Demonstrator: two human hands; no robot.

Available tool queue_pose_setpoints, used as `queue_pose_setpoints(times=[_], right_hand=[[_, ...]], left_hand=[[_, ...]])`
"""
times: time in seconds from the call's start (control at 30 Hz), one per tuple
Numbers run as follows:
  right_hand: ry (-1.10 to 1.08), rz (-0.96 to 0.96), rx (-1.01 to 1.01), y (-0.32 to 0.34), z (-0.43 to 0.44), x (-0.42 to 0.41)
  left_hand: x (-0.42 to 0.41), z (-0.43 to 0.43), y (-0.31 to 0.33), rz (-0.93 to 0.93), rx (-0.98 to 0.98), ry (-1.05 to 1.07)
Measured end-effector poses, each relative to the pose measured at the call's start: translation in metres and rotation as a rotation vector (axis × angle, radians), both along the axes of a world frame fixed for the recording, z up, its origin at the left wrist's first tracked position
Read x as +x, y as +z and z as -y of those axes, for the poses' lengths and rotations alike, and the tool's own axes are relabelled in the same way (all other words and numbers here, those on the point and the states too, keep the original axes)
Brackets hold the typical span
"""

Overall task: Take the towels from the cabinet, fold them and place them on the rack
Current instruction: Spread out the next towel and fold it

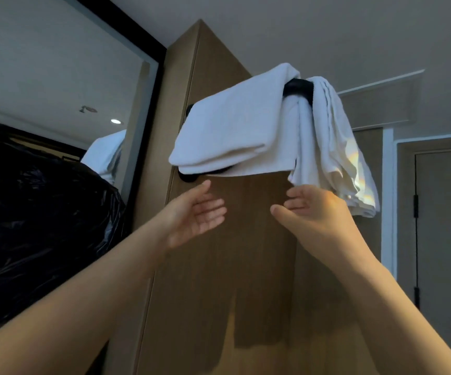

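Observation:
A black rack (298, 87) is fixed high on a wooden cabinet panel (246, 239). A folded white towel (235, 128) lies over the rack's left part. A second white towel (338, 147) hangs bunched over its right end. My left hand (197, 212) is raised just below the folded towel, palm up, fingers straight, holding nothing. My right hand (313, 209) is raised below the gap between the two towels, fingers relaxed; its fingertips are close to the hanging towel's lower edge, and I cannot tell if they touch it.
A black-framed mirror (56, 77) fills the upper left and reflects a towel. A shiny black plastic bag (37, 212) bulges at the left. A closed door (446, 226) with black hinges stands at the right.

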State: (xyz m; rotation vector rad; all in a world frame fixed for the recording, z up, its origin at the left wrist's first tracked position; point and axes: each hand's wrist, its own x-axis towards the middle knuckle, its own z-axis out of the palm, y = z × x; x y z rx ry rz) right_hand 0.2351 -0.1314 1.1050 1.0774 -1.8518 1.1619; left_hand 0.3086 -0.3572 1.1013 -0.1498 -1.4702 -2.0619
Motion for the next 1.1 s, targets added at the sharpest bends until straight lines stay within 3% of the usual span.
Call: queue_pose_setpoints(times=[0.13, 0.23, 0.33, 0.5, 0.8, 1.1], right_hand=[[-0.120, -0.045, 0.373, -0.055, -0.004, 0.017], [-0.157, -0.030, 0.625, -0.104, 0.001, 0.029], [-0.167, 0.026, 0.810, -0.152, 0.005, 0.042], [-0.171, 0.142, 1.078, -0.244, 0.002, 0.063], [-0.098, 0.431, 1.343, -0.391, -0.037, 0.078], [-0.031, 0.531, 1.439, -0.466, -0.046, 0.025]], left_hand=[[0.041, 0.018, -0.045, 0.311, -0.573, 0.376], [0.071, 0.034, -0.087, 0.491, -0.909, 0.525], [0.104, 0.040, -0.138, 0.610, -1.161, 0.550], [0.150, 0.028, -0.241, 0.774, -1.475, 0.414], [0.185, -0.020, -0.407, 0.971, -1.465, 0.133], [0.156, -0.052, -0.468, 1.150, -1.273, 0.065]])
